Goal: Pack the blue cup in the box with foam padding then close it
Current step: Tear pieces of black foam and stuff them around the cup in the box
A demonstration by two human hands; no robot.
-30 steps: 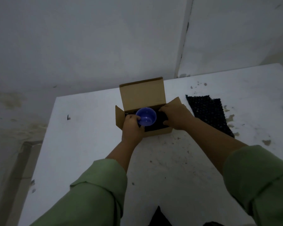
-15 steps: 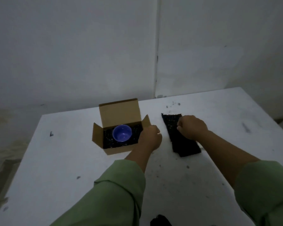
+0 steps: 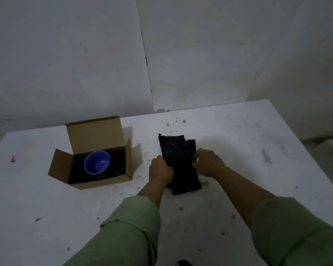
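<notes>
The blue cup [image 3: 97, 162] sits upright inside the open cardboard box [image 3: 93, 135], bedded on black foam [image 3: 116, 166] that lines the box. The box's lid flap stands up at the back and both side flaps are spread. To the right of the box a loose black foam sheet [image 3: 178, 150] lies on the white table. My left hand [image 3: 161, 171] grips the sheet's left edge and my right hand [image 3: 208, 164] grips its right edge. The sheet's middle is hidden partly by my fingers.
The white table [image 3: 238, 131] is speckled with dark crumbs and stains. White walls stand close behind it, meeting at a corner seam. The table's right edge drops off at the far right. Green sleeves cover both my forearms.
Both hands have left the box and cup and moved right to the loose foam sheet, now gripping its two side edges. The cup stays in the box.
</notes>
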